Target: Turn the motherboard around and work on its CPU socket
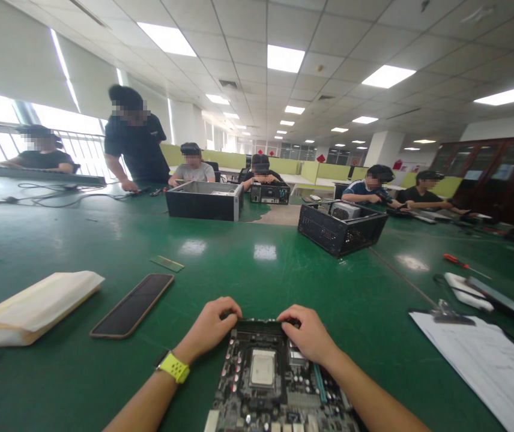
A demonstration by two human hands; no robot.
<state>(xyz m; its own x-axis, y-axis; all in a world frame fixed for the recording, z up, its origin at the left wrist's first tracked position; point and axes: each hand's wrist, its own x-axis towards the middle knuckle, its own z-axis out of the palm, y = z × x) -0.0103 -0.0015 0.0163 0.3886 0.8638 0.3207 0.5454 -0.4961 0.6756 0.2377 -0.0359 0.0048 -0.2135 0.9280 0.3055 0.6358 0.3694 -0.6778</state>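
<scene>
A computer motherboard (293,399) lies in front of me, cut off by the lower edge of the view. A square silver processor (263,367) sits bare in its socket. Long dark memory slots (259,327) run along the board's far edge. My left hand (214,324), with a lime watch band at the wrist, has its thumb and fingers closed at the left end of these slots. At their right end, my right hand (306,333) grips with curled fingers. Whether a thin part stands between the hands, I cannot tell. A green memory stick (167,263) lies beyond my left hand.
A phone (133,305) and a paper-topped packet (36,306) lie at left. To the right are a clipboard (477,354), a white device (468,291) and a red screwdriver (457,261). Open computer cases (205,203) (340,231) stand farther back. Several people sit or stand around the table.
</scene>
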